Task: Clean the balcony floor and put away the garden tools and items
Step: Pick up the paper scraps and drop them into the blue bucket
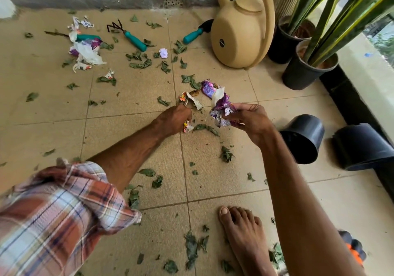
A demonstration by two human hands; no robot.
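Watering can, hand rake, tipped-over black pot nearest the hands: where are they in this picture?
Watering can (238, 38): head view, on its beige body.
Hand rake (134, 40): head view, on its teal handle.
Tipped black pot (309, 129): head view, on its outer side wall.

Light: bright, soft daylight, coming from the open right side.
Shadows: weak and soft under the watering can (241, 30).
Blur: the plaid sleeve (53, 211) is smeared.
Edges: wide-angle bending at the corners.

Striped potted plants (325, 21); perhaps a drain grille (173, 0) behind.
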